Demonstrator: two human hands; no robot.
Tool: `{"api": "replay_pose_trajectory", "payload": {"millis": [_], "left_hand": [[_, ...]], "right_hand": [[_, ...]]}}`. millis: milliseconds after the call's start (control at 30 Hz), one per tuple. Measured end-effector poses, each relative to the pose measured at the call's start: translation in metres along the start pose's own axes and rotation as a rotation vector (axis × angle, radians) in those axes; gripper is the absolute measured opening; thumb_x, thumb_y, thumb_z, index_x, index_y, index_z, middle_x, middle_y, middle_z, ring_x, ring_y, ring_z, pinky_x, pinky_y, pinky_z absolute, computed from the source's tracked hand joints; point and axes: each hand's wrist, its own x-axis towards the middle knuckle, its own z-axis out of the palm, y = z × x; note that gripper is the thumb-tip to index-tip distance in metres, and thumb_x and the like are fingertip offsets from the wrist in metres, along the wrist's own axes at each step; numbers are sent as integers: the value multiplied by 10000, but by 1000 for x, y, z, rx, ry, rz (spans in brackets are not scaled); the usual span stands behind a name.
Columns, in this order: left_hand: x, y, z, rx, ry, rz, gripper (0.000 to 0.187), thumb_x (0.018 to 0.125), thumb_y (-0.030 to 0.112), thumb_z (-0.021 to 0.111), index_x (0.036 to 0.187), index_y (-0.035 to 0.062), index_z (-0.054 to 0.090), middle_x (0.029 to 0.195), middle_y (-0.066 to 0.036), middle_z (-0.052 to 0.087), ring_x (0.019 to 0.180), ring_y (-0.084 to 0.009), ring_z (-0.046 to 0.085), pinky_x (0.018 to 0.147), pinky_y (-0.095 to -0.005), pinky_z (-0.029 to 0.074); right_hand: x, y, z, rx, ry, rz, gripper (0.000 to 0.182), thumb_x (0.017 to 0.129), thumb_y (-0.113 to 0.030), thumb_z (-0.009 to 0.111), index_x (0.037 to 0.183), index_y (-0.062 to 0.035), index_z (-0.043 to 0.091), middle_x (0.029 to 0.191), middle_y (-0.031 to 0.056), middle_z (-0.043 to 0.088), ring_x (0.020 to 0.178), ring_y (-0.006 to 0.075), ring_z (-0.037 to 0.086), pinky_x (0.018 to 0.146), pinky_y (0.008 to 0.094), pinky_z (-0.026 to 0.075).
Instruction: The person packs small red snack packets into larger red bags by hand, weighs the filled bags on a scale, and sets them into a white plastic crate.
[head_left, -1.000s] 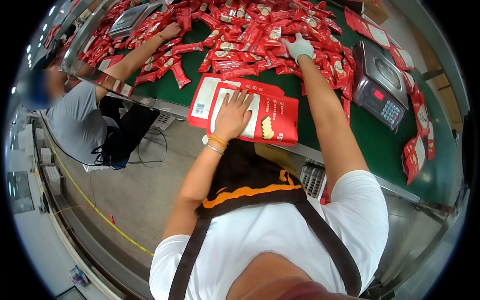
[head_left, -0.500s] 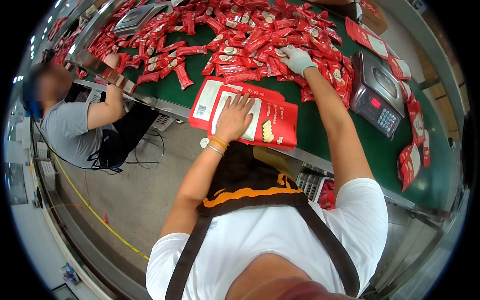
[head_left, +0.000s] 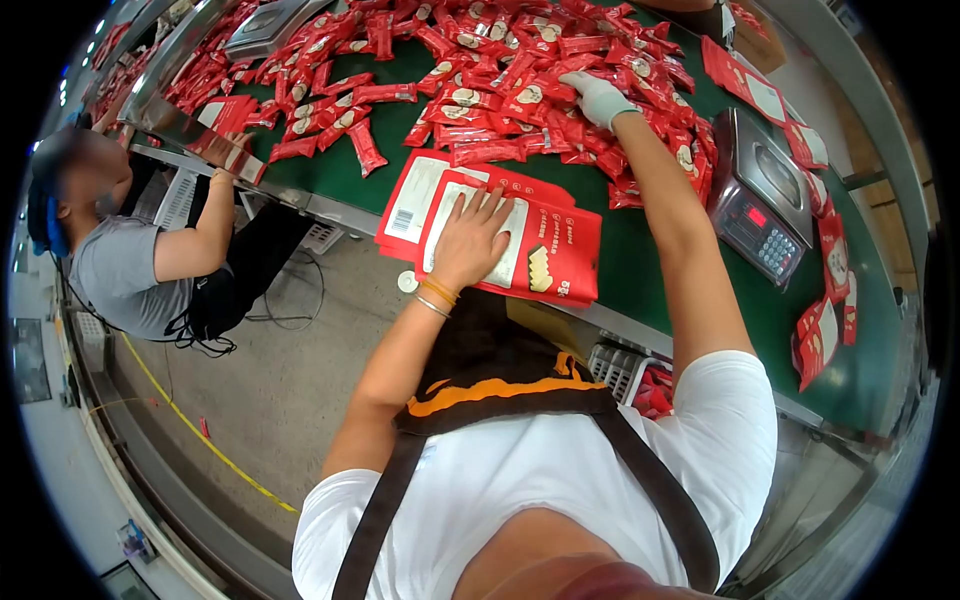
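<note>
My left hand (head_left: 470, 243) lies flat with fingers spread on a stack of red and white packaging bags (head_left: 560, 245) at the table's near edge. Bare skin shows, with yellow and pale bands at the wrist. My right hand (head_left: 602, 101), in a whitish glove, is at the heap of small red wrapped packets (head_left: 470, 97). One of its fingers stretches out to the left over the packets; the others are partly hidden, and I see no packet gripped. Right of that arm stands a digital scale (head_left: 762, 165) with a lit red display.
Flat red bags (head_left: 828, 255) line the green table's (head_left: 700, 290) right side. A white basket (head_left: 618, 372) with red packets is below the edge. Another scale (head_left: 270, 28) stands at the far left. A co-worker (head_left: 150, 250) in grey sits at left, beside a metal divider (head_left: 195, 135).
My right hand has shifted slightly up over the heap. My left hand stays on the bags. The co-worker has leaned left, and a red bag now shows near their hand.
</note>
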Motion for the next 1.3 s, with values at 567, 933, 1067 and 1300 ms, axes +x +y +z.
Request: {"api": "replay_pose_trajectory", "payload": {"millis": [567, 933, 1067, 1300], "left_hand": [[-4, -5, 7, -13, -19, 4, 503, 925, 278, 494, 1391, 90, 492, 1467, -157, 446, 1371, -362, 381, 1145, -511, 257], [-1, -9, 9, 60, -30, 11, 551, 955, 344, 476, 1424, 59, 433, 1461, -163, 442, 1367, -347, 374, 1135, -540, 260], [-1, -4, 5, 111, -93, -33, 556, 965, 375, 462, 1438, 84, 426, 1499, -133, 409, 1401, -340, 334, 1163, -520, 222], [-3, -5, 7, 89, -96, -17, 634, 943, 414, 477, 1482, 103, 352, 1524, -147, 358, 1405, -355, 327, 1171, -537, 195]], "right_hand": [[-311, -54, -41, 643, -44, 579, 423, 905, -273, 643, 1238, -12, 628, 1202, 154, 666, 1080, 199, 635, 951, 296, 456], [-236, -122, 27, 1229, -53, 421, 264, 924, -204, 597, 1065, 2, 682, 1023, 79, 714, 995, 214, 654, 884, 335, 513], [-204, -126, 129, 2251, -318, 421, 297, 944, -136, 582, 1198, 16, 611, 1208, 83, 643, 1104, 205, 604, 954, 339, 484], [-203, -127, 138, 2036, -361, 383, 341, 939, -142, 592, 1243, 13, 574, 1246, 93, 619, 1127, 204, 593, 957, 341, 482]]}}
